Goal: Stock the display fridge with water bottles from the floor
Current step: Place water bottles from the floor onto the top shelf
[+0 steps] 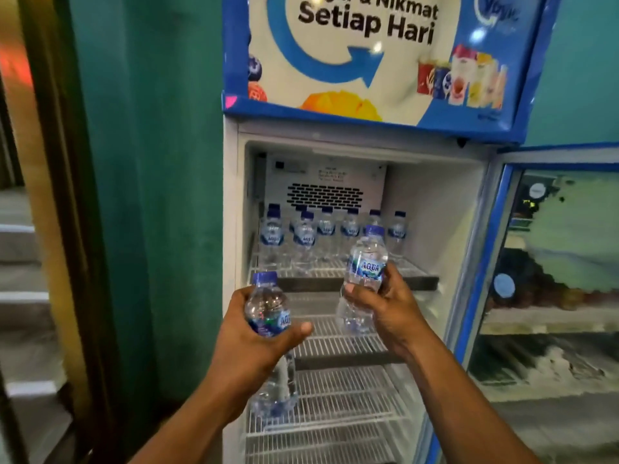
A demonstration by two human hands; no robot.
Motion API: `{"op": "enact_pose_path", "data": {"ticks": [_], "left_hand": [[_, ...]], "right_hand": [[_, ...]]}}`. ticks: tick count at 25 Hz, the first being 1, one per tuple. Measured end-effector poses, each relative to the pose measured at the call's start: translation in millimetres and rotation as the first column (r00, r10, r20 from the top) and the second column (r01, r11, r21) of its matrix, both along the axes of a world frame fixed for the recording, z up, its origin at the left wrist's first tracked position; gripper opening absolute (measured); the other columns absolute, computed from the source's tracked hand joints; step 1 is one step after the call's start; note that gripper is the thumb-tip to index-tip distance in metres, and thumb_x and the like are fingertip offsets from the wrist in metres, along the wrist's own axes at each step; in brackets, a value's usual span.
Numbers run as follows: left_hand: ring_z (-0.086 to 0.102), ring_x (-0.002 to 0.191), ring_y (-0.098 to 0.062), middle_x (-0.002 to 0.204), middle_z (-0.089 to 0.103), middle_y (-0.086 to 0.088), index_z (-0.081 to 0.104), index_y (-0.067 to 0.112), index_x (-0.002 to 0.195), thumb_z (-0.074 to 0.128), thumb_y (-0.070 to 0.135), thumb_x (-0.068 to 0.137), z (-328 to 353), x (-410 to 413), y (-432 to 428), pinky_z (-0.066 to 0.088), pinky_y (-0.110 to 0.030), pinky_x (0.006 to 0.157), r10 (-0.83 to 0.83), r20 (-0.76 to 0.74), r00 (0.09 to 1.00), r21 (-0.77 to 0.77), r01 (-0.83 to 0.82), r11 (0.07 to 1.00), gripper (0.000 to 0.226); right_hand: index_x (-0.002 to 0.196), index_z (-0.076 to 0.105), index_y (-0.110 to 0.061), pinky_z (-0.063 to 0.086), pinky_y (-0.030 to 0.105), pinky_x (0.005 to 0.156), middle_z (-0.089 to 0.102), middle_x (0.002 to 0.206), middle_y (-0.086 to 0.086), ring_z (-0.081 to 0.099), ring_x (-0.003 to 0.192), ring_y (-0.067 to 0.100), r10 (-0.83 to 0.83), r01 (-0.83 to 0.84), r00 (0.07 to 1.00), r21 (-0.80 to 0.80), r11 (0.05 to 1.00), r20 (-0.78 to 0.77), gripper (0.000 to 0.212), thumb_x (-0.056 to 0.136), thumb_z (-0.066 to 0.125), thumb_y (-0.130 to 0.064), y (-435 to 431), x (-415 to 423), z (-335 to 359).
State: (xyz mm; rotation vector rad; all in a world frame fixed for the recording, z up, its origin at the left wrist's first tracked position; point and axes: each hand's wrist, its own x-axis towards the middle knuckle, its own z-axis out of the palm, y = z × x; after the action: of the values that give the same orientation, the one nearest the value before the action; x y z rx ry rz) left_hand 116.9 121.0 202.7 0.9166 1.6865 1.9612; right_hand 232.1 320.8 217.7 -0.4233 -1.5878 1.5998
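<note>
The display fridge (435, 202) stands open in front of me. Several blue-capped water bottles (305, 237) stand in rows at the back of its top wire shelf (415, 272). My left hand (248, 343) grips a clear water bottle (268, 306) by its middle, held upright at the fridge's left front edge. My right hand (382, 303) holds a second water bottle (365, 262), upright and slightly tilted, just in front of the top shelf's right half. The floor and any bottles on it are out of view.
The fridge door (552, 279) is swung open to the right, its glass reflecting the room. Bare wire shelves (338, 339) lie below the top one. A teal wall (150, 195) flanks the fridge's left side, with a dark door frame (70, 229) and steps (23, 296) beyond.
</note>
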Motion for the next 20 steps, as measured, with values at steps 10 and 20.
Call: {"op": "enact_pose_path", "data": {"ticks": [10, 20], "left_hand": [[0.069, 0.089, -0.011, 0.102, 0.067, 0.010, 0.051, 0.037, 0.111, 0.086, 0.006, 0.067, 19.1, -65.1, 122.8, 0.057, -0.029, 0.078, 0.232, -0.121, 0.965, -0.015, -0.235, 0.972, 0.064], [0.069, 0.092, -0.012, 0.107, 0.067, 0.007, 0.051, 0.031, 0.120, 0.087, 0.006, 0.066, 11.5, -74.2, 188.9, 0.057, -0.028, 0.080, 0.294, -0.162, 0.942, -0.011, -0.300, 0.954, 0.070]], "right_hand": [[0.132, 0.051, -0.016, 0.051, 0.023, 0.088, 0.062, 0.120, -0.002, 0.059, 0.116, 0.020, -0.100, 0.023, 0.964, 0.299, 0.954, 0.245, 0.066, 0.075, 0.083, -0.004, 188.1, -132.3, -4.0], [0.129, 0.049, -0.024, 0.045, 0.028, 0.097, 0.060, 0.121, -0.008, 0.058, 0.115, 0.017, -0.039, -0.102, 0.937, 0.380, 0.919, 0.346, 0.057, 0.081, 0.080, -0.017, 222.7, -162.5, -23.3]]}}
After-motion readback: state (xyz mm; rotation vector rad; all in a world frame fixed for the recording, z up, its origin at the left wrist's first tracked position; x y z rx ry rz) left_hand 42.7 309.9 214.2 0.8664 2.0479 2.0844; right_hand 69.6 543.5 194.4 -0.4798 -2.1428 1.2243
